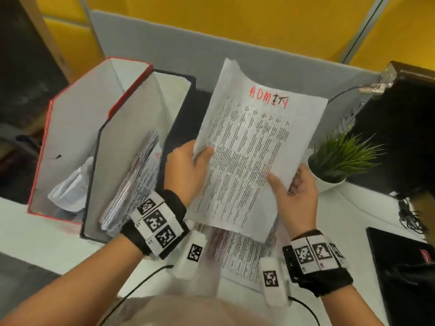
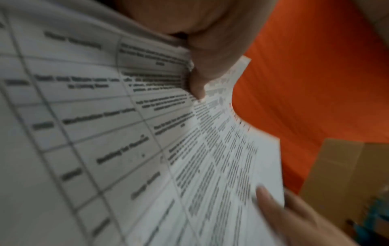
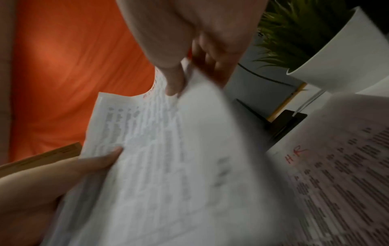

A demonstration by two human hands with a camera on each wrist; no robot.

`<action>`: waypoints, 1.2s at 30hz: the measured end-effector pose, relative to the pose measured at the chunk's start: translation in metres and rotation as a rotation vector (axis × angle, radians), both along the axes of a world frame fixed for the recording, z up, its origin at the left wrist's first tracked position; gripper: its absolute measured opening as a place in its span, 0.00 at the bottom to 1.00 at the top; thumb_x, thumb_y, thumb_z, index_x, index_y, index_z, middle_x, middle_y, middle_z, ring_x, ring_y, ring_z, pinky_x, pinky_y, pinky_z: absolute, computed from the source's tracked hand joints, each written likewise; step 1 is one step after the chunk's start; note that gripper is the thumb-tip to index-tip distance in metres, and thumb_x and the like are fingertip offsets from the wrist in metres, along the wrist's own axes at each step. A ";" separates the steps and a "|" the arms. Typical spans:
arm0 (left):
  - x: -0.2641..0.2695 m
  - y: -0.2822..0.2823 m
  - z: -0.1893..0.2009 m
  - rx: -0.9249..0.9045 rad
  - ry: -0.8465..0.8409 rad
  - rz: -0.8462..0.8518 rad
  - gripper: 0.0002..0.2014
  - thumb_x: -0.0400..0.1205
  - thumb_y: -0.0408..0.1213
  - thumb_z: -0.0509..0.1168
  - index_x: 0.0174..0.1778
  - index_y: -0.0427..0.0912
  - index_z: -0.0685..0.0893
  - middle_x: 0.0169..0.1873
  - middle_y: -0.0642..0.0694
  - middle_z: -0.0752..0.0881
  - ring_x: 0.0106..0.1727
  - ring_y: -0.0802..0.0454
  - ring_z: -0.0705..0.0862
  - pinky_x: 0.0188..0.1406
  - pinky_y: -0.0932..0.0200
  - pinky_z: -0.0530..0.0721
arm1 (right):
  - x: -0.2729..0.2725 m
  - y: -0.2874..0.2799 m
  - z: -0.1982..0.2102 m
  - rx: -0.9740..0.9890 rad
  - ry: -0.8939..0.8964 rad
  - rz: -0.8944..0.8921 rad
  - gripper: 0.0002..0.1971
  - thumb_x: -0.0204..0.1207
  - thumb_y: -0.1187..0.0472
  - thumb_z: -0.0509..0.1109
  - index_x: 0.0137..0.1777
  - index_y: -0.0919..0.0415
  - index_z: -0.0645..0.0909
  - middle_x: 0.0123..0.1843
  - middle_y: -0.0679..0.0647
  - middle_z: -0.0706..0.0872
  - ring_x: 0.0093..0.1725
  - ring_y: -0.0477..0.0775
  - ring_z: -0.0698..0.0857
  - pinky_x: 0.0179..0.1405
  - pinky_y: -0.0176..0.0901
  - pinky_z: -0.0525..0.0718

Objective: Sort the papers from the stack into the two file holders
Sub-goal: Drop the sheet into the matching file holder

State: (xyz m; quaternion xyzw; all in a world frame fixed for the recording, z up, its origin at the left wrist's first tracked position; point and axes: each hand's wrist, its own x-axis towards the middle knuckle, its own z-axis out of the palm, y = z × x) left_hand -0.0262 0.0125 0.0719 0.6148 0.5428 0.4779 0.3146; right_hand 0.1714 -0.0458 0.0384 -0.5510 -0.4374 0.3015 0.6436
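Note:
Both hands hold up a printed sheet (image 1: 254,147) with ADMIN written in red at its top. My left hand (image 1: 190,168) pinches its left edge, thumb on the printed side. My right hand (image 1: 296,191) pinches its lower right edge; the thumb (image 3: 174,81) lies on top. The same sheet (image 2: 147,149) fills the left wrist view. Under it the stack (image 1: 237,252) lies on the desk; its top page (image 3: 336,174) bears a red HR. A red file holder (image 1: 58,128) stands at the far left with crumpled papers inside. A black file holder (image 1: 110,165) next to it holds several sheets.
A small potted plant (image 1: 339,158) in a white pot stands just right of the held sheet. A dark device (image 1: 400,269) lies at the right desk edge, cables beside it. A grey partition (image 1: 188,48) closes the back. Black cables run over the white desk (image 1: 58,243) toward me.

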 end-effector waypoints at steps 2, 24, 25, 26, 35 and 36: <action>-0.023 0.004 0.018 0.012 0.036 -0.046 0.09 0.80 0.38 0.67 0.52 0.38 0.87 0.40 0.54 0.88 0.38 0.68 0.85 0.39 0.73 0.81 | 0.002 -0.002 -0.003 -0.043 -0.001 0.036 0.21 0.69 0.67 0.76 0.54 0.43 0.75 0.49 0.50 0.87 0.43 0.37 0.87 0.40 0.25 0.83; -0.144 0.025 0.018 0.006 0.417 -0.056 0.39 0.71 0.25 0.73 0.73 0.57 0.66 0.75 0.55 0.67 0.72 0.62 0.64 0.72 0.58 0.63 | 0.048 -0.040 -0.120 -0.692 -0.554 -0.100 0.33 0.63 0.58 0.81 0.68 0.58 0.74 0.62 0.66 0.77 0.62 0.67 0.77 0.67 0.62 0.76; -0.143 0.027 0.010 -0.021 0.516 -0.083 0.32 0.73 0.25 0.72 0.69 0.53 0.72 0.73 0.50 0.73 0.72 0.55 0.70 0.72 0.55 0.67 | 0.048 -0.040 -0.121 -0.691 -0.570 -0.094 0.33 0.63 0.59 0.82 0.68 0.58 0.74 0.61 0.66 0.77 0.62 0.67 0.77 0.66 0.61 0.76; -0.141 0.030 0.002 -0.055 0.599 -0.106 0.26 0.75 0.25 0.70 0.66 0.50 0.77 0.70 0.46 0.77 0.70 0.48 0.75 0.70 0.53 0.72 | 0.049 -0.041 -0.123 -0.693 -0.587 -0.090 0.32 0.63 0.59 0.82 0.68 0.58 0.75 0.61 0.66 0.76 0.62 0.67 0.77 0.66 0.60 0.77; -0.113 0.055 -0.030 -0.592 1.050 -0.327 0.28 0.82 0.25 0.55 0.80 0.41 0.60 0.73 0.35 0.72 0.71 0.39 0.74 0.69 0.48 0.75 | 0.050 -0.042 -0.126 -0.746 -0.613 -0.075 0.33 0.62 0.62 0.82 0.68 0.56 0.75 0.63 0.65 0.72 0.62 0.68 0.77 0.68 0.59 0.75; -0.112 0.057 -0.031 -0.616 1.088 -0.342 0.29 0.82 0.27 0.57 0.80 0.40 0.59 0.73 0.36 0.71 0.72 0.38 0.73 0.69 0.49 0.75 | 0.050 -0.042 -0.126 -0.752 -0.612 -0.074 0.33 0.63 0.62 0.82 0.68 0.56 0.75 0.63 0.66 0.72 0.62 0.68 0.77 0.69 0.59 0.74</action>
